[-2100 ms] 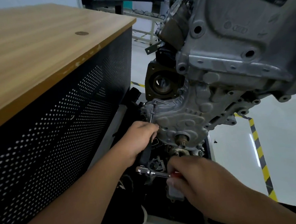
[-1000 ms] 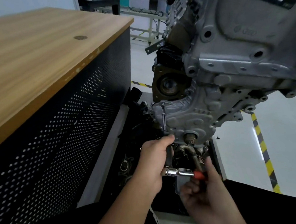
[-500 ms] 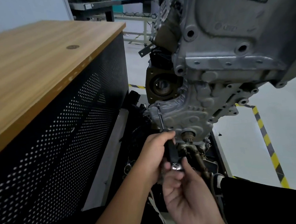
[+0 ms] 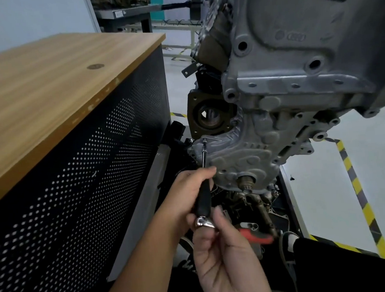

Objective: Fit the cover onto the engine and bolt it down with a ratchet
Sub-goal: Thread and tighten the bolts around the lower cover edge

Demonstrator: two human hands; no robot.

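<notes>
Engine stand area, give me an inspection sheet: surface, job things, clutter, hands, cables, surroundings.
Surface: wooden bench top with a perforated black front, bare where visible.
Job's things: grey cover sits on the engine; extension bar reaches a bolt at its upper left corner; ratchet with a red handle at the bar's lower end.
Clutter: dark engine parts below the cover.
Hands: left hand grips the black extension grip; right hand holds the ratchet.
Cables: nothing seen.
Surroundings: yellow-black floor tape, grey floor, racks behind.
</notes>
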